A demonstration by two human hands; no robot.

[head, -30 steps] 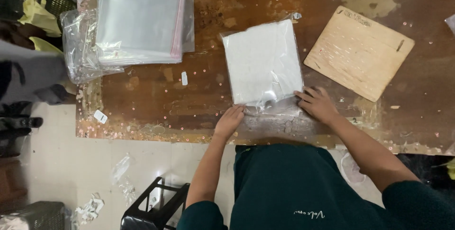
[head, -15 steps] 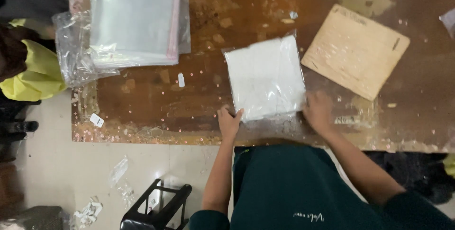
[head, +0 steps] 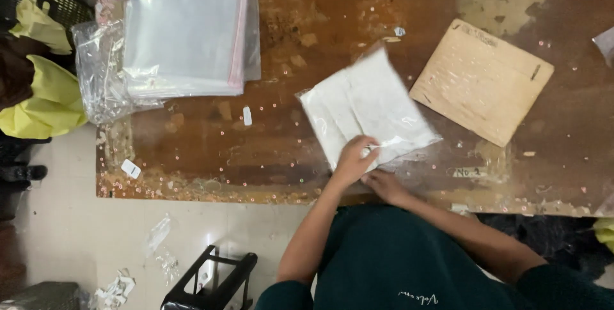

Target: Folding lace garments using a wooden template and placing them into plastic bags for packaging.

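Since the earlier frames the white folded cloth in its clear bag [head: 368,108] is sitting turned, its corners now slanting across the surface [head: 307,16], and the two hands are lying close together at its near edge instead of spread to either side.

Nearest the person, the right hand [head: 385,185] is lying just below the packet's near edge with its fingers stretched toward the left; whether it is pinching the plastic flap cannot be told. Just above it, the left hand [head: 354,158] is resting on the packet's near corner, fingers curled down onto the clear bag, pressing or gripping it; the blur is hiding which. The bag is holding one flat, folded white cloth, with a loose clear flap trailing to the right of the cloth.

To the packet's right, slightly farther off, a thin wooden board [head: 481,80] is lying tilted on the surface, apart from the packet. To the packet's left, well apart and farther away, a stack of empty clear bags with a pink strip [head: 185,38] is lying flat, partly resting on a crumpled clear plastic wrapper [head: 102,80] at the surface's left edge. Between that stack and the packet, a small white sticker [head: 247,116] is lying on the brown wood. Beyond the left edge, yellow fabric [head: 45,99] is bunching beside the wrapper.
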